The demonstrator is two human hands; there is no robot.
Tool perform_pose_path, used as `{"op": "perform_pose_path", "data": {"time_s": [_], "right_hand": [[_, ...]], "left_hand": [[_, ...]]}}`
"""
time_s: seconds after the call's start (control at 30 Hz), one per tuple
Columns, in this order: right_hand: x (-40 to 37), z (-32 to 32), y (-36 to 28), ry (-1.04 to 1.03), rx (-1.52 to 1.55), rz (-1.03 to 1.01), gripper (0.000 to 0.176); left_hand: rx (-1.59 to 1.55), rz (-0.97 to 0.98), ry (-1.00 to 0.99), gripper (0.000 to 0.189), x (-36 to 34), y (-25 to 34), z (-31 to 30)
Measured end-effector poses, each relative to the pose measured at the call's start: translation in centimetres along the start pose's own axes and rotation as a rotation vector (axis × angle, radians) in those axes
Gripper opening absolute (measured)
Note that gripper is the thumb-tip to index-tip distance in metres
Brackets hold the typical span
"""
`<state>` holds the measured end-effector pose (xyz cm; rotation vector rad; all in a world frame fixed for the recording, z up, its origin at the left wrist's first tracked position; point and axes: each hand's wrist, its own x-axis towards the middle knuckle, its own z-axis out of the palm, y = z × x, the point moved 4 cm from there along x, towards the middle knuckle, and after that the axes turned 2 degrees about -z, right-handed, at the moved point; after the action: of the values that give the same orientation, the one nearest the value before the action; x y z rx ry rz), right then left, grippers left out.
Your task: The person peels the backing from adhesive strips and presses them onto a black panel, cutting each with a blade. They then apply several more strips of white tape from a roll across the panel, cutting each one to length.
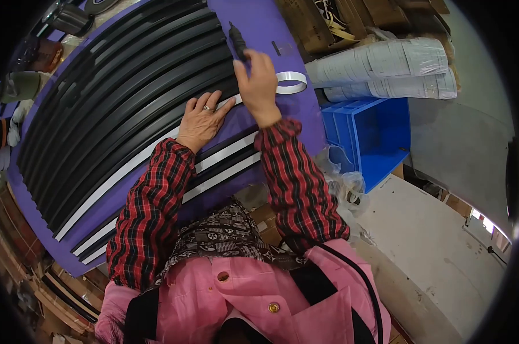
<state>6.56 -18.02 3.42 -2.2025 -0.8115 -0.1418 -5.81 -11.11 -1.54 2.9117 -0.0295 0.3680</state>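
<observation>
Two bare hands: both over the purple table cover [262, 20], in red-and-black plaid sleeves [150, 203].
Left hand [201, 122]: a ring on one finger; fingers spread and laid down on the white tape [107, 182] by the right end of the nearest strip in the main row, not closed around anything.
Right hand [258, 83]: raised beyond the left, fingers bent, fingertips just beside the black pointed tool [236, 40]; whether they grip it I cannot tell.
White tape: along the near edge of that row, passing under the left fingers toward the right hand.
Tape roll [294, 89]: on its edge or side, just right of the right wrist.
Black strips [133, 74]: a wide row side by side, gently curved.
White-faced strips [228, 151]: two, nearer the person, partly behind the forearms.
Right of the table: blue crate [380, 129], with plastic-wrapped white bundles [385, 60] beyond it.
</observation>
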Motion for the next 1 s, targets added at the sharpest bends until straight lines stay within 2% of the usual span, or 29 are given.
{"op": "perform_pose_path", "data": {"time_s": [0.03,0.1,0.17,0.2,0.27,0.33,0.4,0.43,0.47,0.5,0.57,0.6,0.63,0.7,0.73,0.8,0.83,0.87,0.9,0.97,1.0], "right_hand": [[-2.7,-0.8,0.6,-0.178,0.213,0.246,0.035],[-7.1,-2.6,2.7,0.016,0.302,0.395,0.035],[-6.5,-3.7,4.9,0.265,0.068,0.321,0.035],[-5.0,-3.5,5.9,0.261,0.097,0.308,0.037],[-2.8,-0.6,7.5,0.168,0.817,0.584,0.029],[-1.3,-0.7,6.2,0.244,1.177,0.510,0.020],[-0.2,-8.5,-1.7,0.442,1.348,0.055,0.014],[-0.8,-11.9,-5.4,0.410,1.366,-0.065,0.014],[-2.7,-14.6,-7.9,0.400,1.345,-0.175,0.014],[-5.4,-14.6,-8.8,0.289,1.322,-0.065,0.012],[-10.5,-12.7,-8.5,0.133,1.247,0.197,0.011],[-14.3,-11.4,-5.5,0.043,1.019,0.387,0.012],[-18.6,-12.0,-3.2,0.162,0.921,0.556,0.013],[-26.6,-14.6,0.0,0.377,0.747,0.898,0.012],[-31.3,-16.7,1.8,0.523,0.641,0.983,0.013],[-41.2,-21.8,4.3,0.661,0.258,1.164,0.014],[-46.2,-25.2,5.0,0.736,-0.037,1.308,0.015],[-50.9,-27.7,6.0,0.894,-0.042,1.277,0.020],[-57.3,-31.4,7.3,0.714,-0.512,1.328,0.027],[-61.4,-34.4,4.5,0.923,-0.493,1.386,0.035],[-61.3,-33.5,4.3,0.914,-0.474,1.374,0.035]], "left_hand": [[0.014,-0.005,-0.005,0.040,0.2,0.0,-0.1],[0.030,-0.014,-0.002,0.040,0.3,-0.3,0.0],[0.026,-0.024,-0.065,0.040,0.1,0.0,0.0],[0.033,-0.009,-0.075,0.040,0.1,0.1,0.0],[0.060,-0.026,-0.083,0.041,0.2,0.2,-0.1],[0.070,-0.002,-0.091,0.040,0.4,0.3,-0.2],[0.069,0.001,-0.039,0.039,0.3,0.1,0.0],[0.105,0.002,-0.041,0.039,0.4,0.1,0.1],[0.167,0.025,-0.083,0.041,-0.4,-0.3,0.4],[0.216,0.066,-0.107,0.043,-0.3,-0.5,1.3],[-0.121,0.017,-0.195,0.042,0.2,-0.7,1.0],[0.053,0.054,-0.134,0.040,0.3,-0.2,1.3],[0.231,0.072,-0.053,0.039,0.3,0.1,1.3],[0.210,0.135,-0.036,0.037,0.4,0.1,1.3],[0.191,0.172,-0.026,0.037,0.6,-0.7,1.8],[-0.104,0.281,0.082,0.036,-0.5,-2.7,2.5],[-0.134,0.254,0.074,0.036,-1.2,-3.0,2.2],[-0.162,0.219,0.069,0.035,-2.1,-3.7,2.0],[-0.194,0.200,0.095,0.033,-3.6,-3.6,0.3],[-0.222,0.174,0.088,0.033,-7.2,-4.0,-2.7],[-0.252,0.141,0.072,0.033,-8.9,-4.8,-3.8]]}}
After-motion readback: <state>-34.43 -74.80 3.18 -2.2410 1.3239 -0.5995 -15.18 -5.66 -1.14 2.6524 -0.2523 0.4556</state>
